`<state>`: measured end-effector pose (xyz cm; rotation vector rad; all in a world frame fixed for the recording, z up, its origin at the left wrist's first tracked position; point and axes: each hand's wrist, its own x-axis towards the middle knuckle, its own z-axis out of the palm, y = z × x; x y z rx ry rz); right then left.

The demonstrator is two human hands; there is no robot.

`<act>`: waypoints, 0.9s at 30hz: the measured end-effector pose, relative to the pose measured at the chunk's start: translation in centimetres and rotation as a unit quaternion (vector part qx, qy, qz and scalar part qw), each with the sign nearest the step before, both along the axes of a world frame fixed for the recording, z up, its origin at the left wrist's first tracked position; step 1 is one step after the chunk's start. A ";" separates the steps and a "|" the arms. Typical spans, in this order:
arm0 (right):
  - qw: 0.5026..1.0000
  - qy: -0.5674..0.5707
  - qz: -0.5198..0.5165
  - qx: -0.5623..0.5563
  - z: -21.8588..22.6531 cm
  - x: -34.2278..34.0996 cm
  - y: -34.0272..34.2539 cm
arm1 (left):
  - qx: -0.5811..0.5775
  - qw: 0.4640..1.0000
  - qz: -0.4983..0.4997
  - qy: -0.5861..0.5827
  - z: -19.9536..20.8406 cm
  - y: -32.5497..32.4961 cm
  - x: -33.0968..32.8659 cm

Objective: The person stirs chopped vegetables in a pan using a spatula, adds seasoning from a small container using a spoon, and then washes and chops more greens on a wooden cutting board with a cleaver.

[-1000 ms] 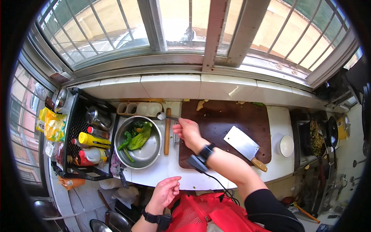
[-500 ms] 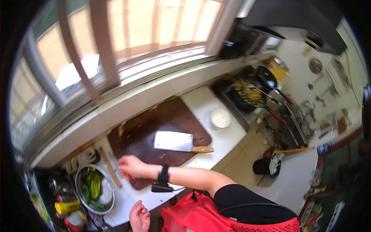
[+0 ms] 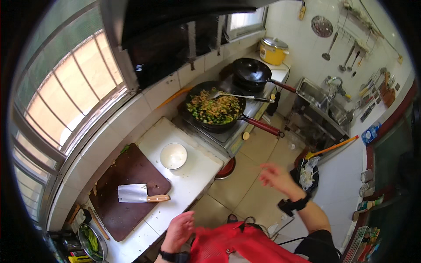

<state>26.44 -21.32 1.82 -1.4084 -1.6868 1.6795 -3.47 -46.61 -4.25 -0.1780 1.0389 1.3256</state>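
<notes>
My left hand [image 3: 179, 230] is over the front edge of the white counter [image 3: 193, 175], loosely bent and holding nothing. My right hand [image 3: 278, 179] hangs above the tiled floor, fingers stretched out, slightly blurred and empty. Nearest the left hand is a cleaver [image 3: 133, 193] with a wooden handle, lying flat on a brown cutting board [image 3: 118, 219]. Beyond the board's corner stands a white bowl [image 3: 173, 156]. On the stove, a wok [image 3: 215, 128] holds chopped green and brown food, with a spatula [image 3: 245, 97] resting in it, its handle over the rim.
Behind the full wok sits an empty dark wok [image 3: 252, 70], its handle jutting right. A yellow rice cooker [image 3: 272, 51] stands in the far corner. The sink [image 3: 312, 94] is at the right. A bin [image 3: 305, 174] stands near my right hand. A basin of greens [image 3: 104, 247] is at lower left.
The view has swung right toward the stove. My right hand has left the counter's left part and now hangs over the floor. The cleaver still lies on the board.
</notes>
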 end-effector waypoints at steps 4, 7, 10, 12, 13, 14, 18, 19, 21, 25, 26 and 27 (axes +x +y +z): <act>0.997 -0.047 -0.030 0.044 2.6 7.3 5.7 | 0.017 0.997 -0.080 -0.009 0.9 8.8 6.1; 0.978 -0.040 0.007 0.205 2.1 7.8 12.2 | 0.021 0.994 -0.104 -0.022 0.6 13.6 8.5; 0.926 -0.109 0.035 0.360 3.4 4.9 19.4 | 0.025 0.993 -0.113 -0.022 0.8 18.4 10.1; 0.875 -0.127 0.059 0.463 2.9 2.3 23.8 | 0.043 0.993 -0.104 -0.032 -1.7 21.0 11.1; 0.837 -0.159 0.061 0.521 1.7 1.2 26.2 | 0.061 0.991 -0.109 -0.044 -2.2 22.5 11.7; 0.793 -0.190 0.063 0.575 0.5 0.1 28.4 | 0.074 0.989 -0.120 -0.038 -2.3 24.2 12.1; 0.740 -0.338 0.161 0.558 -2.9 -3.1 34.9 | 0.074 0.985 -0.150 -0.040 -2.7 30.6 14.3; 0.739 -0.332 0.171 0.561 -3.6 -3.7 36.5 | 0.076 0.982 -0.173 -0.031 -2.3 31.9 14.6; 0.739 -0.357 0.258 0.509 -4.8 -4.9 39.0 | 0.071 0.980 -0.182 -0.024 -1.4 34.2 15.2; 0.811 -0.231 0.353 0.405 -5.5 -6.1 41.4 | 0.002 0.985 -0.163 0.064 0.9 37.3 16.4; 0.796 -0.165 0.360 0.458 -4.6 -5.6 41.3 | -0.012 0.984 -0.153 0.088 1.1 37.7 16.9; 0.792 -0.158 0.374 0.456 -2.2 -5.2 41.3 | -0.017 0.987 -0.137 0.086 0.9 38.1 17.6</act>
